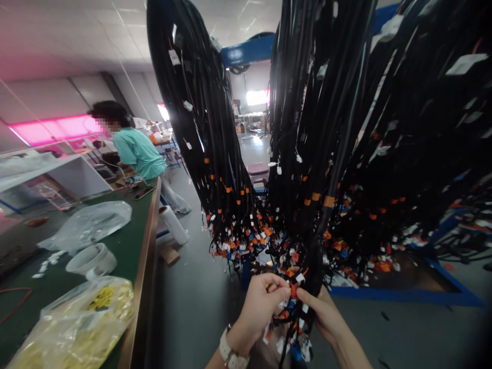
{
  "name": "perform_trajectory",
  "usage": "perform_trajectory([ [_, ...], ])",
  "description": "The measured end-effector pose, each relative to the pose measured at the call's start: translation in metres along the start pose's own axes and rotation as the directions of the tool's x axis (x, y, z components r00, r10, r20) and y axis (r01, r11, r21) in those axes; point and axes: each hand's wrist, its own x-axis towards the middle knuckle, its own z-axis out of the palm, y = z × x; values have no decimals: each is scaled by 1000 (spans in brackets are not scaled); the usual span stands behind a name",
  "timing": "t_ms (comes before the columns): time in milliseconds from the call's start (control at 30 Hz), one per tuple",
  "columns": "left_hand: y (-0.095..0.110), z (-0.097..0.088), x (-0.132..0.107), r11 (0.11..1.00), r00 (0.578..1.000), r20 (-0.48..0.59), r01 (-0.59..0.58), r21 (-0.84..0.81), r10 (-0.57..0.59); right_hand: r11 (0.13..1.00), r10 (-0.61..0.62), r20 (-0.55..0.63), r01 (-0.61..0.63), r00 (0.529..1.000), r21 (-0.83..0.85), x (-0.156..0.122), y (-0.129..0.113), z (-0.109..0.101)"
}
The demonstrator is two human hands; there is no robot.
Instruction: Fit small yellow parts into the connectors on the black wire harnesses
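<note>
My left hand (263,302), with a watch on its wrist, is closed in a pinch at the lower ends of a hanging wire harness bundle. What its fingertips hold is too small to make out. Facing it, my right hand (323,310) has its thumb on a small red connector (294,291), its other fingers partly hidden behind the black cables. The two hands nearly meet at this connector. Around them dangle many white, orange and blue connectors. The black wire harnesses (307,128) hang from above in thick bundles with orange tape bands.
A blue rack (249,51) carries the harnesses. On the green-topped table (132,225) at left lie a bag of yellow parts (84,323), a white tub (92,260) and a clear plastic bag (96,220). A white roll (173,225) stands beside it. Farther back, a person (138,151) leans over the table.
</note>
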Motion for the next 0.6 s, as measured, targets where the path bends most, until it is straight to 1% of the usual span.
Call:
perform_trajectory([
  [133,2,0,1,998,1000,6,-17,62,16,1000,8,40,-8,999,-7,1,0,-3],
  [267,5,-1,1,987,997,17,-71,141,70,1000,2,39,-3,999,20,1,0,-5],
  [367,6,-3,1,977,995,17,-96,189,94,1000,14,72,-16,997,25,1,2,-7],
  [467,7,-3,0,979,996,35,-83,186,77,999,22,111,-25,994,22,2,2,-10],
  [600,10,-2,-2,984,997,55,-59,168,51,1000,14,120,-16,993,18,3,3,-12],
])
